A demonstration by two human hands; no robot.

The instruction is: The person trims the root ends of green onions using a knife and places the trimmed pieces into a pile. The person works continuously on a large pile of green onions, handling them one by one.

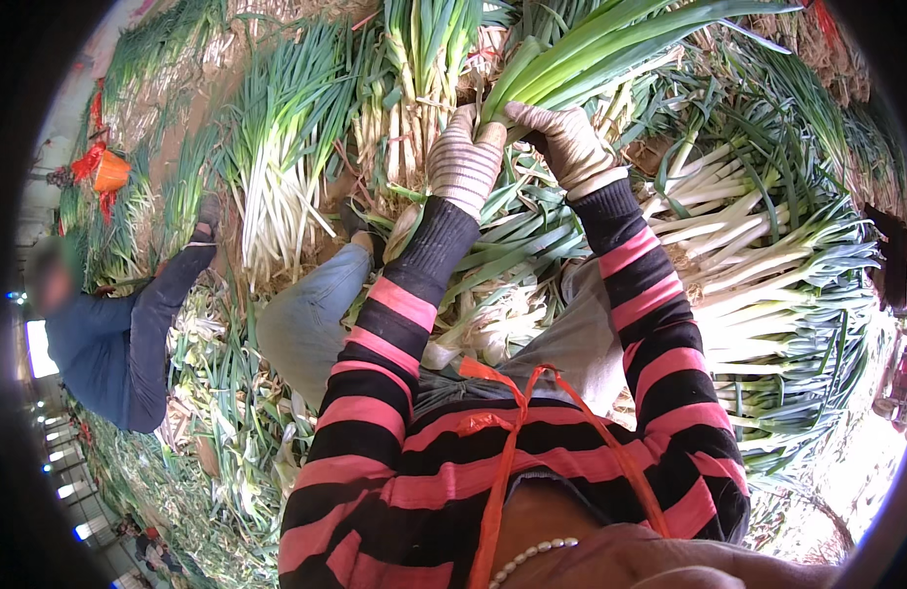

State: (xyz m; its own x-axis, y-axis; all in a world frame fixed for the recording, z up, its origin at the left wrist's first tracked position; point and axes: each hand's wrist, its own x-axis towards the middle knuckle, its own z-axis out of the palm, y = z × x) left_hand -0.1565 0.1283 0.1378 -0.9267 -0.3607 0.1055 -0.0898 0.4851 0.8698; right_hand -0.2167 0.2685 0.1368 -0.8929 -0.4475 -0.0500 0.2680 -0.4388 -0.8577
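Both my hands wear striped knit work gloves and meet at the upper middle of the head view. My left hand (464, 163) is closed around the lower part of a leek (553, 77), its wide green leaves spreading to the upper right. At the same place my right hand (567, 143) grips the base of those leaves, thumb and fingers pinched. The white end of this leek is hidden by the gloves. Just beyond my left hand stands a bundle of leeks (431, 81). Below the hands, between my legs, lie loose leaves and peeled leek scraps (497, 316).
Leeks with white stalks (748, 280) are piled in rows at the right. Another leek bunch (284, 162) leans at the upper left. A co-worker (122, 346) in dark clothes bends at the far left, near an orange container (111, 171). Trimmed leaves (225, 442) cover the ground at the lower left.
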